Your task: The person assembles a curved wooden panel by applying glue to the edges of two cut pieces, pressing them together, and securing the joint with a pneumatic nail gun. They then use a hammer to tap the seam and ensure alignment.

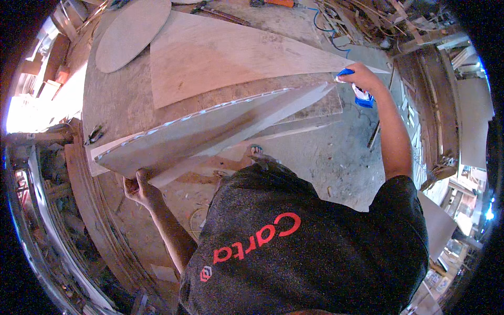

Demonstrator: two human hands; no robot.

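A long, thin wooden panel (194,131) stands tilted on its long side in front of me, one narrow edge facing up. My left hand (138,190) grips its near left corner, the thumb on the face turned toward me. Along the upper edge runs a wavy bead of white glue (203,111). At the far right end, my right hand (362,77) is wrapped round a blue and white glue bottle (363,100), its tip by the panel's end. Behind the panel, a large tapering board (226,55) lies flat on the worktable (122,97).
An oval board (134,37) lies at the far left of the table, pliers (94,135) at its left edge. A hammer (223,14) and an orange tool (278,3) with a blue hose (316,22) lie at the back. Long planks (100,215) are stacked at left.
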